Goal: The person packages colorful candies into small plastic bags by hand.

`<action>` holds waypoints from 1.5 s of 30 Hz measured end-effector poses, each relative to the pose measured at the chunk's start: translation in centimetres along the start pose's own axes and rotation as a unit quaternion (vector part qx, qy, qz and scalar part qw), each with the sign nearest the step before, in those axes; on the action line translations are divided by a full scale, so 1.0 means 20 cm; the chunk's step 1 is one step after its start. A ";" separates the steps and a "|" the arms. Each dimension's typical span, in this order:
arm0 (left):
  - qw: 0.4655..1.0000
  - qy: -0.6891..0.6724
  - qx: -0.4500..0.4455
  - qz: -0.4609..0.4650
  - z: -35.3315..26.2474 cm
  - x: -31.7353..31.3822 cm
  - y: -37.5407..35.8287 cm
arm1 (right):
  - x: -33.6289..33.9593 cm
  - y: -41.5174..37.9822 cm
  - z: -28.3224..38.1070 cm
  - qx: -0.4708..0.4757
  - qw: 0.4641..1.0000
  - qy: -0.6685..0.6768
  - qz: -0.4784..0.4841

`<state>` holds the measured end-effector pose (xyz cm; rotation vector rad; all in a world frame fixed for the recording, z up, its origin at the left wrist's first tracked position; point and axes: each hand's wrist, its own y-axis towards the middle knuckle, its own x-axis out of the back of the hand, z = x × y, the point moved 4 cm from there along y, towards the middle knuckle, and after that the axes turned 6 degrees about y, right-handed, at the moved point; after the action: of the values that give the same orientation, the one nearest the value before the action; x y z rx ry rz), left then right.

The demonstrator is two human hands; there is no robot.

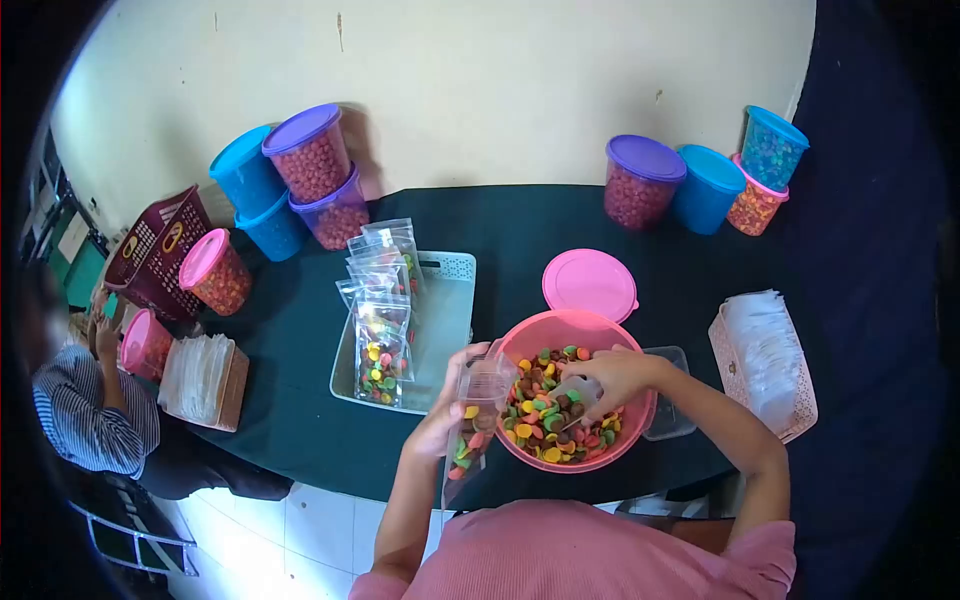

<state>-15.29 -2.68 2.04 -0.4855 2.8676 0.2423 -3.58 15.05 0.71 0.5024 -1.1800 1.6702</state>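
Note:
My left hand (438, 422) is closed around a clear plastic pouch (462, 450), which has several coloured pieces in its lower part. A clear, wide-mouthed plastic piece (487, 382), perhaps a funnel, sits at the pouch's top, beside the tub's left rim. Inside the pink tub (648, 425), my right hand (618, 376) grips a translucent scoop (578, 392) dipped among the pieces. Those button-shaped pieces (550, 430) are yellow, green, brown and pink. Part of the scoop is hidden by my fingers and the pieces.
Filled pouches (383, 330) lie overlapping in a pale tray (455, 300). A pink lid (590, 284) lies behind the tub, and a clear container (672, 420) stands right. Baskets of empty bags (768, 360) (200, 375) flank the table. Lidded tubs (645, 180) line the wall. Another person (95, 410) is at left.

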 end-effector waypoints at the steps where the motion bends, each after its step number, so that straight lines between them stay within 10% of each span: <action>1: 1.000 0.023 -0.009 0.001 -0.02 0.02 0.00 | 0.00 0.01 0.00 0.010 0.998 0.064 0.017; 9: 0.936 0.306 -0.093 0.145 -0.18 0.00 -0.02 | 0.11 -0.10 0.01 0.065 0.982 0.166 -0.062; 15: 0.873 0.456 0.030 0.170 -0.23 -0.11 -0.03 | 0.27 -0.25 0.01 0.054 0.979 0.151 -0.125; 19: 0.816 0.533 -0.138 0.175 -0.21 -0.18 0.03 | 0.35 -0.32 0.04 0.049 0.970 0.202 -0.128; 32: 0.740 0.611 -0.258 0.115 -0.20 -0.32 0.18 | 0.46 -0.34 0.21 0.063 0.989 -0.059 -0.123; 45: 0.825 0.462 -0.326 0.019 -0.18 -0.35 0.26 | 0.69 -0.38 0.58 -0.139 0.928 -0.336 -0.084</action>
<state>-11.33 3.56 7.86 -0.8436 3.6578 1.3712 -5.01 11.80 20.00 1.0091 -1.7770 1.1749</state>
